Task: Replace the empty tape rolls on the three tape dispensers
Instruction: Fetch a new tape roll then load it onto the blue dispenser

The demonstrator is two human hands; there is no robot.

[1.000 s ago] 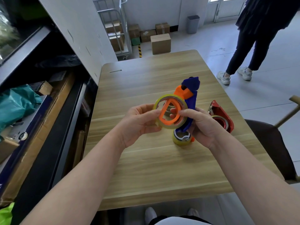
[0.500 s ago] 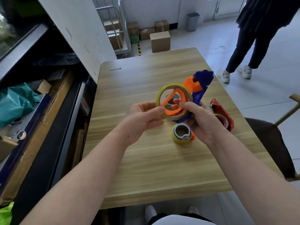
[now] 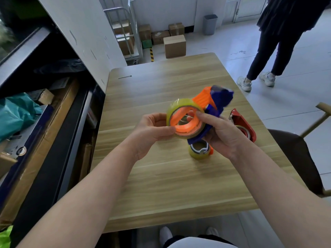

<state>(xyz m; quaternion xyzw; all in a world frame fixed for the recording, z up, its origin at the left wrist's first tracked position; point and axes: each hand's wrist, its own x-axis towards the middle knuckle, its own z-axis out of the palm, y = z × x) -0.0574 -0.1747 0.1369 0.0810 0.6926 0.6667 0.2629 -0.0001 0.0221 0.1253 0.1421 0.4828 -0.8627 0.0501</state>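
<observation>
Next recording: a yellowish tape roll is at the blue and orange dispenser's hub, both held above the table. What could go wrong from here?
The yellowish tape roll seems only partly on the orange hub of the blue and orange dispenser, so it may jam. The left hand and right hand work in mid-air; a slip could drop it onto the small yellow-taped dispenser below.

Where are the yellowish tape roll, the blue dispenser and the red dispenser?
yellowish tape roll point(image 3: 179, 103), head view, top of its outer band.
blue dispenser point(image 3: 221, 96), head view, its blurred blue far end.
red dispenser point(image 3: 241, 120), head view, its red side shell.
</observation>
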